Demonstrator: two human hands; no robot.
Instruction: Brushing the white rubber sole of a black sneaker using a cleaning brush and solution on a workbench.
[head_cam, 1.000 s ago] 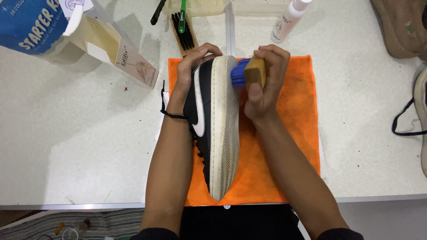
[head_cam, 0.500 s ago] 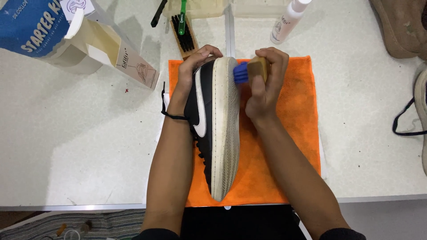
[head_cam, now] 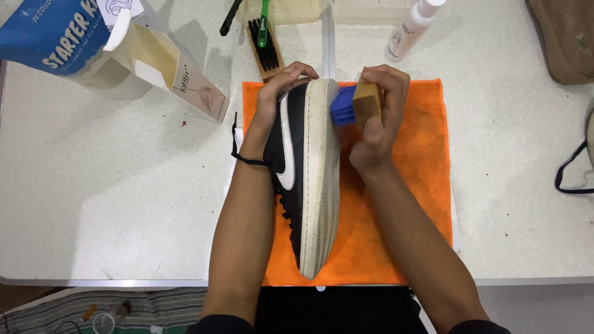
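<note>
While the left hand (head_cam: 275, 102) grips the shoe (head_cam: 306, 173) at frame centre, the right hand (head_cam: 380, 117) presses a brush (head_cam: 356, 105) against its grimy sole; scrubbing looks unfinished.

Left hand (head_cam: 275, 105) steadies a black sneaker (head_cam: 303, 179); right hand (head_cam: 377, 117) presses a blue-bristled brush (head_cam: 354, 106) to its sole.

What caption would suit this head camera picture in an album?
Left hand steadies a black shoe on an orange cloth; right hand presses a blue-bristled brush against its sole.
</note>
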